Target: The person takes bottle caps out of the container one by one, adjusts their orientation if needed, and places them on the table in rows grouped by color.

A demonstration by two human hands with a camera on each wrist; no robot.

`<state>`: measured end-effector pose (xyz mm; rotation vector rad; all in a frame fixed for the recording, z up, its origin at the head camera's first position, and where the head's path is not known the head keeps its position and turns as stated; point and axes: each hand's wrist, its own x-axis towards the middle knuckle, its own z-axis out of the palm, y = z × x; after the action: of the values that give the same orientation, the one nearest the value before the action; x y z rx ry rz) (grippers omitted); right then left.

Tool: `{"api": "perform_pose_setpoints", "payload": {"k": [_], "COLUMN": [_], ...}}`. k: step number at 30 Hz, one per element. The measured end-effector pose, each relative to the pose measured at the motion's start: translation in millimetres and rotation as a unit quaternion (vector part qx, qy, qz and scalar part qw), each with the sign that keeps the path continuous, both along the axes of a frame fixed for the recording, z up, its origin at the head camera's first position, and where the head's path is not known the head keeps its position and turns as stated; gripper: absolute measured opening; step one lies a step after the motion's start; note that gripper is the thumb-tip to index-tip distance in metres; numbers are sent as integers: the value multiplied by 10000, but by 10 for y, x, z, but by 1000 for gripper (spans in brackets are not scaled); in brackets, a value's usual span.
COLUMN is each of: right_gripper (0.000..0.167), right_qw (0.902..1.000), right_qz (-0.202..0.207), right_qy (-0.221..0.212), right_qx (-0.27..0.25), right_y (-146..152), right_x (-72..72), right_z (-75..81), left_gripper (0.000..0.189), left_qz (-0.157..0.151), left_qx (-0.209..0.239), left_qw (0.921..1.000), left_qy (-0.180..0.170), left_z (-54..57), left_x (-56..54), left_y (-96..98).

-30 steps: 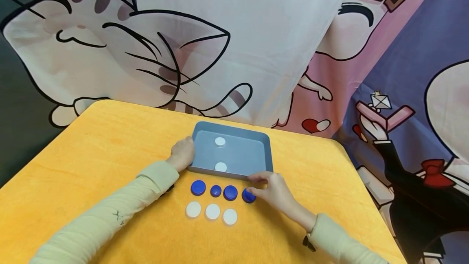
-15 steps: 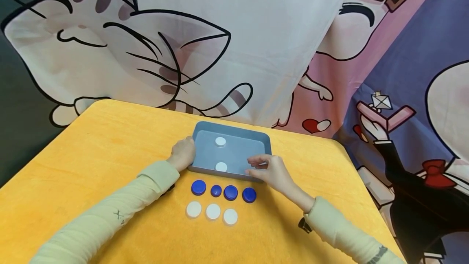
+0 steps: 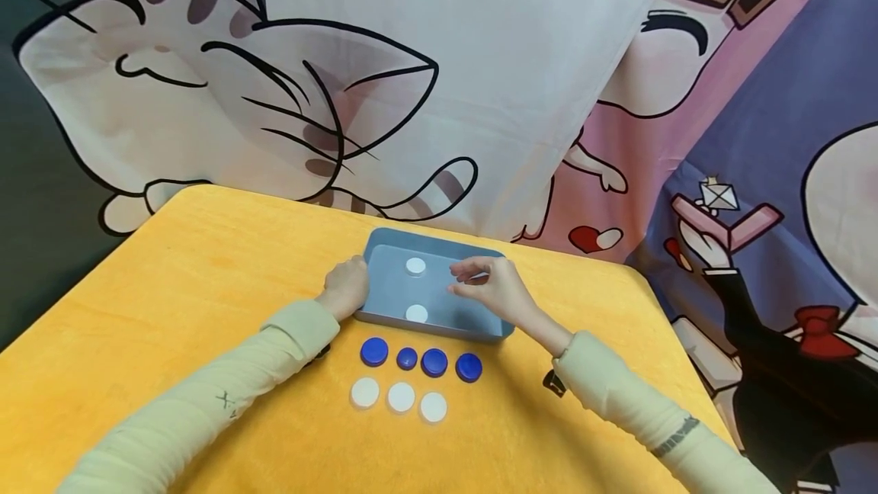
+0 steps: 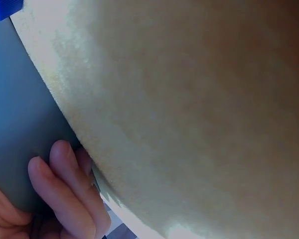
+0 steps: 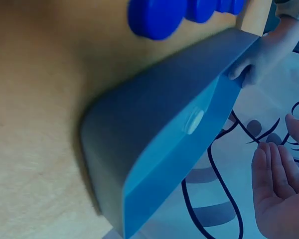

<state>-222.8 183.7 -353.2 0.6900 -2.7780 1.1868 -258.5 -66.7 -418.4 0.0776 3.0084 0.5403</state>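
My left hand (image 3: pixel 346 286) grips the left wall of a shallow grey-blue tray (image 3: pixel 439 241); its curled fingers (image 4: pixel 65 194) show in the left wrist view. Over the tray's right side hovers my right hand (image 3: pixel 499 288), with nothing between its thumb and straight fingers (image 5: pixel 276 169). Two white caps, a far one (image 3: pixel 415 266) and a near one (image 3: pixel 416 314), lie inside the tray. In front of the tray is a row of several blue bottle caps (image 3: pixel 434 363), one smaller than the others. Closer to me, three white caps (image 3: pixel 401 397) form a second row.
Everything stands on a yellow-topped table (image 3: pixel 240 265). A cartoon-printed cloth (image 3: pixel 507 82) hangs right behind its far edge. The tray's raised front wall (image 3: pixel 432 328) separates its inside from the cap rows.
My right hand has left the rightmost blue cap and moved up and forward over the tray, with nothing in it. The left hand keeps its grip on the tray.
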Motion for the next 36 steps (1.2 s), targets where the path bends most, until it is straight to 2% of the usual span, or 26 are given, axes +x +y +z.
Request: {"api": "perform_pose_setpoints", "payload": {"k": [10, 17, 24, 30, 36], "right_gripper": [34, 31, 35, 37, 38], "right_qw": [9998, 9992, 9987, 9988, 9988], "right_qz": [118, 173, 262, 373, 454], "right_qy": [-69, 15, 47, 53, 89], "right_qx": [-159, -360, -425, -307, -182], "right_y": [-187, -282, -355, -381, -397], "right_x": [-286, -507, -707, -853, -949], "right_z": [2, -88, -168, -217, -157], "left_gripper": [21, 21, 21, 21, 21], "left_qz": [39, 17, 67, 85, 96], "left_qx": [41, 26, 2, 55, 67], "left_qw": [10000, 10000, 10000, 9999, 9999], "left_qy": [75, 91, -5, 23, 47], "left_z": [1, -32, -14, -8, 2], "left_x": [37, 33, 31, 32, 28], "left_y": [1, 0, 10, 18, 6]}}
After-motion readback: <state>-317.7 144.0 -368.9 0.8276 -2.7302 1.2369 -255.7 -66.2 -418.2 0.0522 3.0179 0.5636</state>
